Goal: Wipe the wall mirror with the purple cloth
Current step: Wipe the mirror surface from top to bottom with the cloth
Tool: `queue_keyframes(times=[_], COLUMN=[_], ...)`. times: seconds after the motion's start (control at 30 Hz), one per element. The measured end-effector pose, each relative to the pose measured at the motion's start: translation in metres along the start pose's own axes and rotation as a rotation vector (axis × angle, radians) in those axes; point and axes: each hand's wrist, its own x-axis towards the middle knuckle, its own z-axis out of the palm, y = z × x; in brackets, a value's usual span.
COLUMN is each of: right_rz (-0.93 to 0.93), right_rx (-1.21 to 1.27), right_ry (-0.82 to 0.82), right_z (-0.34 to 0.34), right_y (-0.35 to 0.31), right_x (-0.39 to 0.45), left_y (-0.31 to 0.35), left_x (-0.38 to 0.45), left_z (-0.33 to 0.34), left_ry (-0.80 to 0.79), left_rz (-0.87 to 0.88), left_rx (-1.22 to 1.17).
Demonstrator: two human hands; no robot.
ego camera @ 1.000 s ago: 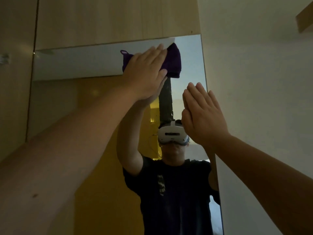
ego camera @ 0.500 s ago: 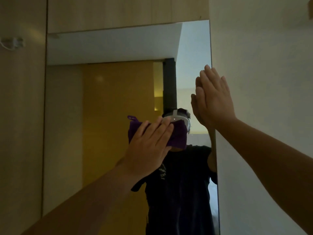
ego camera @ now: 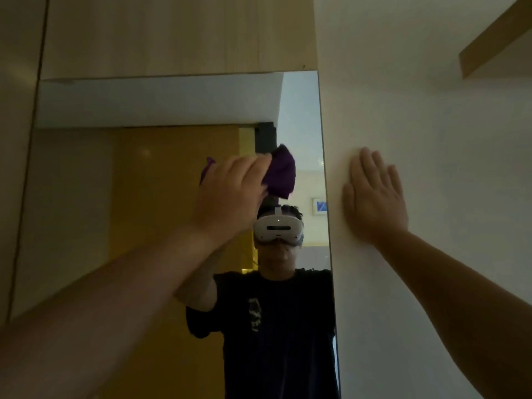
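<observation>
Left hand [ego camera: 230, 194] pressing purple cloth [ego camera: 280, 174] on wall mirror [ego camera: 115, 182], right hand [ego camera: 374, 197] flat on wall [ego camera: 431, 139]

Both my forearms are bare to the frame's edge, no sleeves, watch or rings on either. Left hand [ego camera: 230, 194] and right hand [ego camera: 374, 197] show nothing worn. In the mirror [ego camera: 86, 197], my reflection wears a black short-sleeved T-shirt [ego camera: 288, 326] with a small pale print on the chest. Above the shirt, a white headset [ego camera: 277, 227] with a dark front slot and a top strap.
</observation>
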Motion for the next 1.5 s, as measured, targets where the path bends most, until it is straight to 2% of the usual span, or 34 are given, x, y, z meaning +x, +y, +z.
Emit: queue_keyframes(times=[0.1, 0.23, 0.4, 0.6, 0.87, 1.0, 1.27, 1.4, 1.5], right_rz=[-0.004, -0.012, -0.021, -0.022, -0.018, -0.023, 0.003, 0.096, 0.089], right_rx=[-0.028, -0.023, -0.023, -0.024, -0.011, 0.009, 0.038, 0.211, 0.316], right_ry=[-0.004, 0.019, 0.025, 0.019, 0.022, 0.041, -0.015, -0.016, 0.03], right_z=[0.002, 0.004, 0.004, 0.005, 0.004, 0.003, -0.005, -0.026, -0.042], right_y=[0.002, 0.003, 0.004, 0.005, 0.004, 0.004, -0.001, -0.019, -0.05], right_x=[0.001, 0.001, 0.001, 0.001, 0.001, 0.001, 0.002, -0.002, -0.019], left_y=[-0.006, -0.011, -0.01, 0.009, 0.076, 0.093, 0.102, 0.095, 0.076], left_x=[0.074, 0.158, 0.188, 0.134, -0.021, -0.076, -0.116, -0.111, -0.116], left_z=[0.005, 0.011, 0.029, 0.033, 0.017, 0.013, 0.011, 0.004, -0.017], left_ry=[0.03, -0.018, -0.145, -0.187, -0.235, -0.215, -0.207, -0.124, -0.062], left_rz=[-0.075, -0.159, -0.165, -0.055, 0.064, 0.055, 0.103, 0.131, 0.078], left_rx=[0.023, 0.042, 0.081, 0.076, 0.042, 0.047, 0.094, -0.005, -0.116])
